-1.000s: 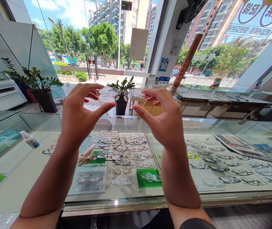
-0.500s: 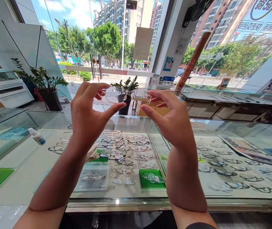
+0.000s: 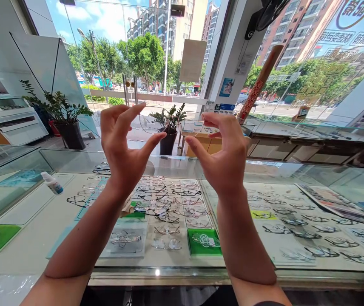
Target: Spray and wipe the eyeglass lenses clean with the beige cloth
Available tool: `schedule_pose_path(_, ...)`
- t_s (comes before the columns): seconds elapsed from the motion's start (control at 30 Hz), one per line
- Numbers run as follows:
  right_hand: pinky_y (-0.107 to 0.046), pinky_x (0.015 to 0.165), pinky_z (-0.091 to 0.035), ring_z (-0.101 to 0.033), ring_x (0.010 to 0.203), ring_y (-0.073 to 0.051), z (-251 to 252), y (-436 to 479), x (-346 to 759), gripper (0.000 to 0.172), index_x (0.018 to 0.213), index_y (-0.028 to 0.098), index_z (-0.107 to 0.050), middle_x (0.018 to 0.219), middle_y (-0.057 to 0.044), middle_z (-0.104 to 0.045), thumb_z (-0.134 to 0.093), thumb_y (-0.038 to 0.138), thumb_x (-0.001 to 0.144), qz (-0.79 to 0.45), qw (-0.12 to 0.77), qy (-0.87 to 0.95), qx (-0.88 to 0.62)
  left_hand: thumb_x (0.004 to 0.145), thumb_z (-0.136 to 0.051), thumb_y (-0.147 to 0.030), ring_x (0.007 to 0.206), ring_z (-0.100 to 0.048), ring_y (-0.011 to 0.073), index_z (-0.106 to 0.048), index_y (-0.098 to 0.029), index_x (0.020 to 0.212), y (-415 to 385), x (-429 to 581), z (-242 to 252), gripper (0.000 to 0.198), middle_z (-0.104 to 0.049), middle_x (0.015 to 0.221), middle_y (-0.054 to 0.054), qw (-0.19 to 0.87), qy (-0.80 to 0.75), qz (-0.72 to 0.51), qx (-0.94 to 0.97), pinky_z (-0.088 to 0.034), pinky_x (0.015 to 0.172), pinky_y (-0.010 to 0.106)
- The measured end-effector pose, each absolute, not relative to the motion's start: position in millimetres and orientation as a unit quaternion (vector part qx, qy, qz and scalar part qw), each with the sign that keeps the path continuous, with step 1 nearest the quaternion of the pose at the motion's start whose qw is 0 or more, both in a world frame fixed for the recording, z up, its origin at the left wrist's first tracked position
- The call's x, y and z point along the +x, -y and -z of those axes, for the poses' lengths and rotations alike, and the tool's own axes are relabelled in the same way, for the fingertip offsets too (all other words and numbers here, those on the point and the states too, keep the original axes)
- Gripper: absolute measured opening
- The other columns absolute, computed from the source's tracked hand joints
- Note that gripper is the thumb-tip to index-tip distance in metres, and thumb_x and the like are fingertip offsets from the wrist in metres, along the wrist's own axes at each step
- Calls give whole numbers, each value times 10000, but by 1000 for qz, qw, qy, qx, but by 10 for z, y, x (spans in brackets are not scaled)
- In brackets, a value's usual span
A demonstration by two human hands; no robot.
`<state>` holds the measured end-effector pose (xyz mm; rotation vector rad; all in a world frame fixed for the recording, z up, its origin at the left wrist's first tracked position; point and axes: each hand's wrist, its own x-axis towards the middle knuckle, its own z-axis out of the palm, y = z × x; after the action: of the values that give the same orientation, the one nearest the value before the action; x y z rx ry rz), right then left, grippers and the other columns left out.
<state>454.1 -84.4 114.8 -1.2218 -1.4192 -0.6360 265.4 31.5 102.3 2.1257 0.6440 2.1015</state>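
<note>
A pair of thin-rimmed eyeglasses (image 3: 169,123) with clear lenses is held up in front of me above the counter, between my two hands. My left hand (image 3: 123,138) is at its left side, index finger raised above the rim and thumb below. On the right side, my right hand (image 3: 223,146) has its index fingertip by the upper rim and its thumb lower down. The exact grip points on the thin temples are hidden behind the fingers. Below, several eyeglass frames (image 3: 152,188) lie in rows in the glass display case (image 3: 105,270).
A small white spray bottle (image 3: 52,182) stands at the left. A green card (image 3: 204,243) and a grey tray (image 3: 139,246) bear glasses. More glasses (image 3: 320,250) and a magazine (image 3: 325,197) are at the right. Potted plants (image 3: 70,131) stand beyond the counter.
Both hands have risen slightly with the eyeglasses. Thumbs and index fingers have spread a little further apart. The camera view has shifted slightly.
</note>
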Motion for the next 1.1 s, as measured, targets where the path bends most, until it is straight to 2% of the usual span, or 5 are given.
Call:
schedule_pose_path(0.2, -722, 1130, -585, -556, 1480, -460, -1095, 761, 4497, 536, 1518, 352, -611, 1471, -150, -650, -723, 473, 1009, 272, 556, 602, -505, 917, -842, -605, 1492, -559, 383, -599, -399, 1516, -464, 2782, -933, 679, -607, 1517, 111, 73, -200, -696, 685, -634, 969, 509)
schedule_pose_path(0.4, -707, 1170, -575, -558, 1479, -442, -1090, 762, 4473, 517, 1502, 366, -624, 1437, -115, -679, -717, 478, 1006, 276, 566, 591, -505, 901, -849, -607, 1488, -585, 381, -540, -424, 1575, -490, 2813, -920, 764, -595, 1551, 107, 38, -206, -694, 689, -649, 902, 464)
schedule_pose_path(0.6, -644, 1053, -648, -618, 1433, -403, -1073, 731, 4463, 449, 1475, 343, -631, 1479, -132, -680, -677, 408, 1034, 255, 580, 588, -502, 928, -830, -571, 1430, -581, 359, -585, -417, 1537, -428, 2792, -877, 675, -626, 1511, 100, -24, -233, -705, 669, -636, 940, 508)
schedule_pose_path(0.87, -517, 969, -680, -705, 1379, -339, -1038, 689, 4510, 536, 1541, 348, -589, 1539, -106, -697, -683, 398, 1016, 212, 581, 598, -511, 892, -863, -546, 1482, -507, 386, -614, -414, 1506, -417, 2787, -845, 676, -594, 1527, 98, -17, -221, -711, 667, -598, 1022, 569)
schedule_pose_path(1.1, -458, 940, -679, -740, 1306, -285, -1061, 683, 4465, 317, 1357, 297, -720, 1387, -101, -763, -589, 407, 1089, 195, 665, 570, -441, 908, -839, -571, 1471, -513, 371, -597, -405, 1493, -491, 2811, -862, 654, -586, 1547, 92, 55, -170, -729, 661, -586, 1027, 545)
